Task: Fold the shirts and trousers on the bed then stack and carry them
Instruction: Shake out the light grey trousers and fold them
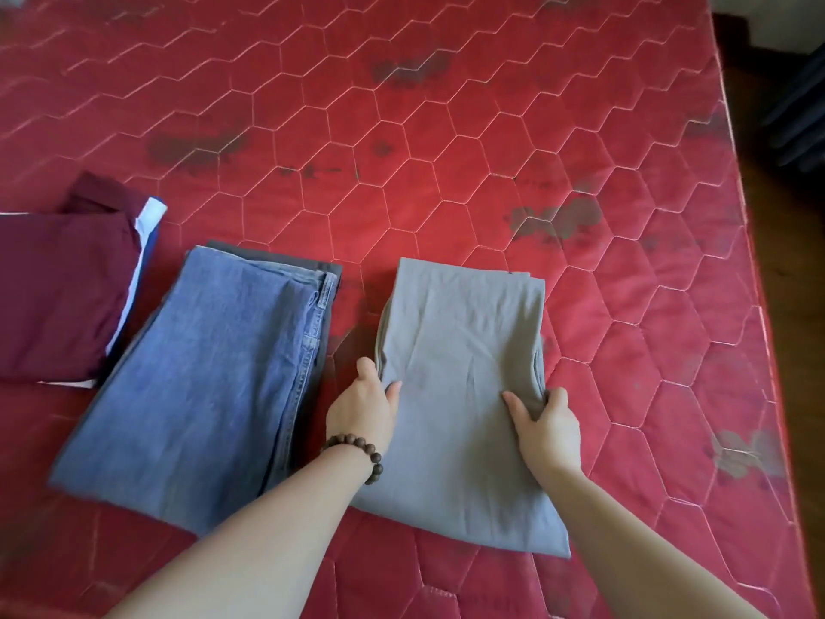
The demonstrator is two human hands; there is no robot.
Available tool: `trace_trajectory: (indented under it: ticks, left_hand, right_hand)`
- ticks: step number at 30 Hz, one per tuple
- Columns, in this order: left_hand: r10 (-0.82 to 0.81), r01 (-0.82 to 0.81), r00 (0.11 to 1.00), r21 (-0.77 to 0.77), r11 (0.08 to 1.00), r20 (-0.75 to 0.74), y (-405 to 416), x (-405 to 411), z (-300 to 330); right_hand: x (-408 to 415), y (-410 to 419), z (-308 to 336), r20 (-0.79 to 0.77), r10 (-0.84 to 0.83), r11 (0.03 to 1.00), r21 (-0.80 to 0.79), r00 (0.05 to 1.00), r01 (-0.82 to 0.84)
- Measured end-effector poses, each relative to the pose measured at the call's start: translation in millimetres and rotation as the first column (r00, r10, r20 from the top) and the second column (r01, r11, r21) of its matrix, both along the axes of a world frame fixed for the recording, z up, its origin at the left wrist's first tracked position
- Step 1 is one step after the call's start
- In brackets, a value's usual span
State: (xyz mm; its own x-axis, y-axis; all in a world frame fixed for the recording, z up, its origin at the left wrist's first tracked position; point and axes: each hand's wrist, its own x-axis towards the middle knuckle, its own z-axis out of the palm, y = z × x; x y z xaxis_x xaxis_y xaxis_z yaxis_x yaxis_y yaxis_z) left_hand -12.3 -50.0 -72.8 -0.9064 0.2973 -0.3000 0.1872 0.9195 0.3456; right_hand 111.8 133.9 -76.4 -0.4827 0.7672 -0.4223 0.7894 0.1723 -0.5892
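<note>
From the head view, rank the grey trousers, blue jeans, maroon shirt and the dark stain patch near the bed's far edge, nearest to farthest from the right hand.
1. Grey trousers: gripped by the right hand at their right edge.
2. Blue jeans: to the left, beyond the left hand.
3. Maroon shirt: far left.
4. Dark stain patch: top centre, farthest.

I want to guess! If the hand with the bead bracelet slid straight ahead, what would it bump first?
Probably nothing: the left hand points up the left edge of the grey trousers, and ahead only bare red mattress shows.
</note>
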Motion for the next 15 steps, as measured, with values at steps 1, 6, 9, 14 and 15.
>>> trace_trajectory:
  ticks: [1, 6, 9, 14, 15]
  left_hand:
    - [-0.023, 0.023, 1.0, -0.001, 1.0, -0.015, -8.0, 4.0, 7.9]
    - [-0.109, 0.109, 0.99, -0.007, 0.994, -0.085, -44.9, 18.3, 57.7]
    - [-0.092, 0.096, 0.988, 0.027, 0.995, -0.124, -68.0, 19.9, 92.7]
    - [-0.019, 0.042, 0.978, 0.106, 0.993, -0.208, -126.1, -10.2, 134.3]
    - [-0.005, 0.033, 0.974, 0.118, 0.992, -0.227, -140.5, -20.7, 139.3]
  right_hand:
    - [7.2, -6.8, 4.2, -0.01, -0.008, 0.999, -0.052, 1.0, 0.007]
    - [30.7, -49.1, 41.8, -0.146, 0.039, 0.996, -0.07, 0.988, -0.05]
    - [28.9, -79.9, 76.0, -0.227, 0.065, 0.998, 0.01, 0.972, -0.064]
    - [-7.4, -131.1, 115.8, -0.341, 0.12, 0.992, 0.073, 0.932, -0.101]
    - [-19.0, -144.1, 120.5, -0.349, 0.134, 0.991, 0.073, 0.927, -0.116]
